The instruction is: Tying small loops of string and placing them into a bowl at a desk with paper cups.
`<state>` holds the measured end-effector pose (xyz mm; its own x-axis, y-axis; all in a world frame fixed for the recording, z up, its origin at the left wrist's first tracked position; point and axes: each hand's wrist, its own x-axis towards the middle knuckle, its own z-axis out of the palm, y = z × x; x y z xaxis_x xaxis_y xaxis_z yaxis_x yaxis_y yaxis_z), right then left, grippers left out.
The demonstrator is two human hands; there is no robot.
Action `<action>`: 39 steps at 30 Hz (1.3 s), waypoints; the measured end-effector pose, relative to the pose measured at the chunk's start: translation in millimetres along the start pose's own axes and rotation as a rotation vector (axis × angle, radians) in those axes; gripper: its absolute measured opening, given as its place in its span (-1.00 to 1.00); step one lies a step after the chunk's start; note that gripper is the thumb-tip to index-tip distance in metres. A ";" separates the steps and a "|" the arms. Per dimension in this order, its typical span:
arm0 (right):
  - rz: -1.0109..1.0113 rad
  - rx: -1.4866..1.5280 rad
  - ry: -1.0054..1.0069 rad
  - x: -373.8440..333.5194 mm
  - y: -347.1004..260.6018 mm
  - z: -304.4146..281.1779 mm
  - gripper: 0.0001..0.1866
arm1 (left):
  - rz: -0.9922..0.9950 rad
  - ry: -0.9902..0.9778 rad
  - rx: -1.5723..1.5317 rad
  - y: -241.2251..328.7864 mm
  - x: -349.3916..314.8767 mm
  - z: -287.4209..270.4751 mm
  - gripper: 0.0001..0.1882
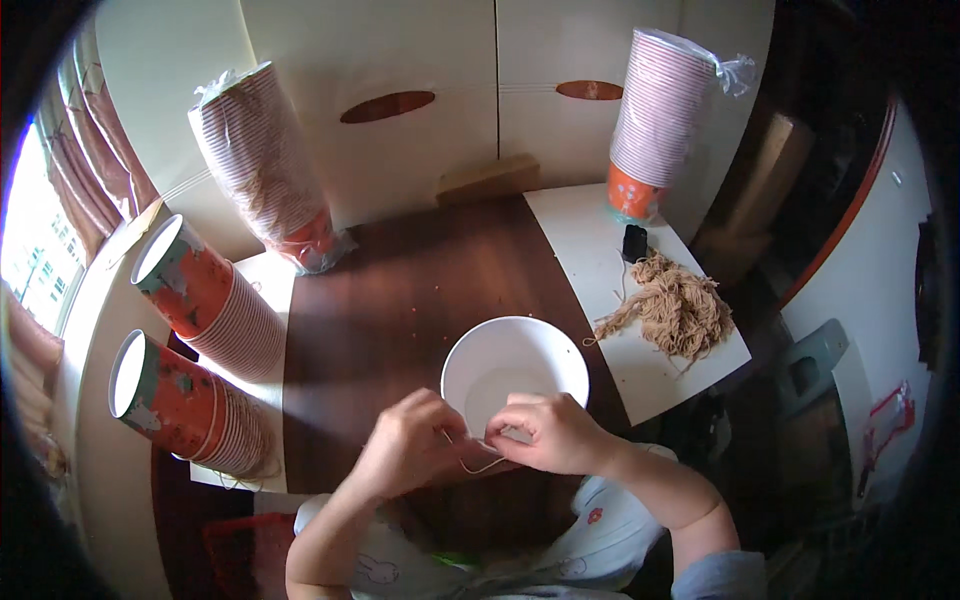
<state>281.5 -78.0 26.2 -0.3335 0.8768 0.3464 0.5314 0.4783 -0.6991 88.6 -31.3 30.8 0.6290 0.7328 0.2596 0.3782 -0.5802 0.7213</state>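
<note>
A paper bucket (515, 350) with a white inside stands mouth up in front of me at the table's near side. Both hands meet at its near rim. A thin pale string (482, 468) runs in a small loop between my fingers. My left hand (415, 445) is closed, its fingertips pinching the string just left of the rim's near edge. With thumb and fingers pressed together, my right hand (545, 432) pinches the string at the rim. My fingers partly hide the near edge and where the string meets it.
On a white board (640, 385) at right lie a tangled heap of tan strings (680, 310) and a small black object (635, 243). A wrapped bucket stack (660, 110) stands behind them. At left are another wrapped stack (260, 150) and two tilted stacks of orange buckets (215, 300).
</note>
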 end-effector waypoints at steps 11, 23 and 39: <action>0.015 -0.204 0.123 15.6 27.0 20.5 -0.95 | -0.591 -0.050 -0.457 -56.6 10.6 18.3 -0.77; 0.039 -0.208 -0.008 17.4 37.1 42.0 -0.94 | -0.551 -0.043 -0.486 -48.7 6.3 19.5 -0.84; 0.048 -0.082 -0.012 19.7 38.4 42.0 -0.92 | -0.591 -0.138 -0.504 -47.8 5.8 15.3 -0.83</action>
<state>262.6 -44.4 -20.2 -0.3151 0.8985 0.3058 0.6085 0.4385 -0.6614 84.5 -4.8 -12.0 0.5110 0.7995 -0.3156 0.3433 0.1467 0.9277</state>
